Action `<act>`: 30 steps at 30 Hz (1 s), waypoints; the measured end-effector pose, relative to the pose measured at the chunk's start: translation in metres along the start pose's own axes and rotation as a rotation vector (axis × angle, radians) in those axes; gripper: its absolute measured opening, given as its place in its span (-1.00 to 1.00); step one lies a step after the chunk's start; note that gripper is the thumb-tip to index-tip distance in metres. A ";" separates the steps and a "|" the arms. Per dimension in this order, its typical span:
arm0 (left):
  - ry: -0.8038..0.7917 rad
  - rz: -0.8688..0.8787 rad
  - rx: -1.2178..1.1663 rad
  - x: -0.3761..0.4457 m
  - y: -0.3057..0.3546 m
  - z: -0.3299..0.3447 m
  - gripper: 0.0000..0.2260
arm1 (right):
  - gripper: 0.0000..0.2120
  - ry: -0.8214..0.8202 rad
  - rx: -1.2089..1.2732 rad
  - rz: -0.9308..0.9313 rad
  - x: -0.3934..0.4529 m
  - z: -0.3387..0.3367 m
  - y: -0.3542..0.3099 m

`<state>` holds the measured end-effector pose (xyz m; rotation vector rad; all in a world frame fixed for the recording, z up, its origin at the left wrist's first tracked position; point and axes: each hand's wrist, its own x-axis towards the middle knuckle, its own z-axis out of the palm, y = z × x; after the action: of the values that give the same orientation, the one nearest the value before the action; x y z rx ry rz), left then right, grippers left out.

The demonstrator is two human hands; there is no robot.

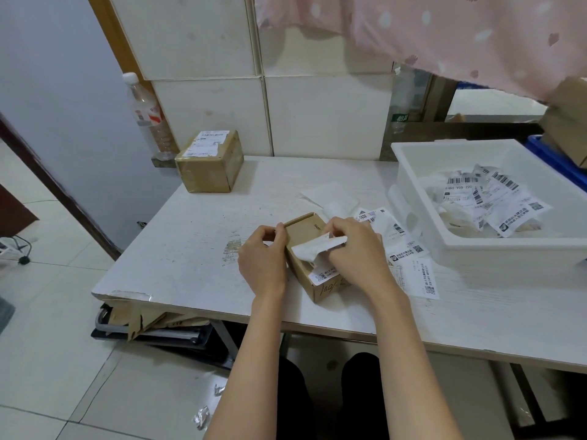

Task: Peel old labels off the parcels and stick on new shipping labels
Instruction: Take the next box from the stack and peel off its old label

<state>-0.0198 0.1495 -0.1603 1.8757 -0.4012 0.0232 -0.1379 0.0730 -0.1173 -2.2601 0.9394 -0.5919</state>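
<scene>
On white table (197, 236), left grip (262, 260) clasps parcel (305, 249) lying front-to-back; right grip (355, 249) pinches label (313, 249).

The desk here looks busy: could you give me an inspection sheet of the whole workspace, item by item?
Surface: white table, scuffed, front-left corner chipped.
Job's things: small cardboard box under both hands, its old label half peeled; second labelled parcel at the back left; loose shipping labels right of the box.
Clutter: white plastic bin holding crumpled labels; paper scraps on the floor.
Hands: left hand grips the box; right hand pinches the label.
Cables: nothing seen.
Surroundings: tiled wall, plastic bottle, pink curtain, flattened cardboard under the table.
</scene>
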 end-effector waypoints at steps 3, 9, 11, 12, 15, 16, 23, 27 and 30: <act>-0.024 0.027 0.019 0.000 -0.001 0.001 -0.82 | -0.90 0.044 -0.024 -0.035 -0.002 0.000 0.003; -0.025 0.067 0.076 0.000 -0.001 0.000 -0.82 | -0.76 -0.006 0.301 -0.096 -0.005 0.005 -0.012; -0.027 0.072 0.095 0.001 -0.001 0.000 -0.88 | -0.81 -0.014 0.422 -0.082 -0.004 0.006 -0.014; -0.030 0.072 0.102 0.001 -0.001 -0.001 -0.89 | -0.82 -0.022 0.458 -0.067 -0.003 0.007 -0.013; -0.040 0.056 0.069 0.000 -0.001 0.000 -0.86 | -0.86 0.028 0.542 -0.002 0.000 0.009 -0.011; -0.042 0.053 0.045 0.000 -0.001 0.000 -0.84 | -0.87 0.067 0.569 0.022 0.001 0.008 -0.010; -0.215 -0.085 0.167 0.014 0.019 0.000 -0.67 | -0.66 0.094 0.642 0.206 0.010 0.006 -0.002; -0.142 -0.059 0.177 0.015 0.048 0.000 -0.63 | -0.60 0.123 0.768 0.267 0.010 -0.004 0.000; -0.118 0.037 0.026 0.012 0.079 0.011 -0.72 | -0.72 0.216 0.796 0.263 0.014 -0.024 0.000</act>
<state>-0.0330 0.1138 -0.0891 1.9009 -0.5183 -0.0577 -0.1431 0.0534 -0.0980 -1.3653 0.8743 -0.9049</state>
